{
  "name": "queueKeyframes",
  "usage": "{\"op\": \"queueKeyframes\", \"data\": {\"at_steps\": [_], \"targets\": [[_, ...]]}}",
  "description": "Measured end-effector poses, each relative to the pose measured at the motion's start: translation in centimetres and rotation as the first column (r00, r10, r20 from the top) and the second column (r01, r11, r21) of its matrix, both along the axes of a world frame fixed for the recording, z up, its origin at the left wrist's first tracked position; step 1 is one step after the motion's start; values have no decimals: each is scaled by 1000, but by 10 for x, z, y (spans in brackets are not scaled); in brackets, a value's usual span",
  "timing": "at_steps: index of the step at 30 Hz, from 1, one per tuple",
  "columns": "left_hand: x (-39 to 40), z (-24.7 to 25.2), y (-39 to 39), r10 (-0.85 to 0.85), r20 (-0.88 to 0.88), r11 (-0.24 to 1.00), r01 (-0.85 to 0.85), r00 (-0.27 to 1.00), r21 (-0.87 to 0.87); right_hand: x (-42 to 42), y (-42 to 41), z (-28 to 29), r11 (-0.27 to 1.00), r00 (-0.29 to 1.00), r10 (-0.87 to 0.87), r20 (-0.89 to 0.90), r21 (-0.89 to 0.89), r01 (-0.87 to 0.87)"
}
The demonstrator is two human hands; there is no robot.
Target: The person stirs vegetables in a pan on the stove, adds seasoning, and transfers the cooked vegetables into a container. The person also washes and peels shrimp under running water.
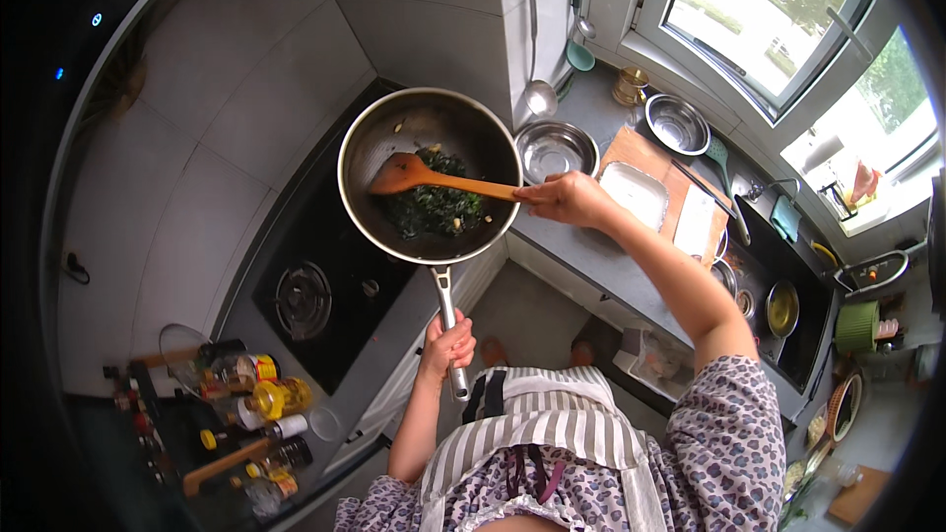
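My left hand (447,346) is closed around the metal handle of a deep frying pan (362,125), which is held up above the counter's inner corner. Inside the pan lie cooked dark leafy greens (447,199) with several pale pieces that look like garlic. My right hand (565,199) grips the end of a wooden spatula (458,181) from the right side. The spatula's broad blade rests over the left part of the greens, inside the pan. A white rectangular dish (634,196) stands on a wooden cutting board (628,144), just beyond my right forearm.
Left is a black gas hob (336,310) with a burner, and bottles (281,397) stand below it. A steel bowl (558,151) sits right of the pan, another bowl (676,124) near the window. The sink (805,340) at right holds a pot (782,309). Ladles (541,97) hang on the wall.
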State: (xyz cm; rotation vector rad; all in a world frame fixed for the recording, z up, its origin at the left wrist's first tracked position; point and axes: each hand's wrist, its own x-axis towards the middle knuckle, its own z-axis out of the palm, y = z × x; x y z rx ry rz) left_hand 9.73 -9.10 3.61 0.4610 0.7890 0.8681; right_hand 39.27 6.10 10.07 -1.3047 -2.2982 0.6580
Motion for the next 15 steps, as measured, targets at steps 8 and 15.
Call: {"op": "queueKeyframes", "data": {"at_steps": [8, 15], "targets": [[124, 25, -38, -23, 3, 995, 22, 1000, 99, 163, -72, 52, 964, 947, 49, 316, 234, -128], [196, 23, -54, -16, -48, 992, 21, 999, 123, 259, -126, 80, 920, 814, -72, 577, 353, -168]]}}
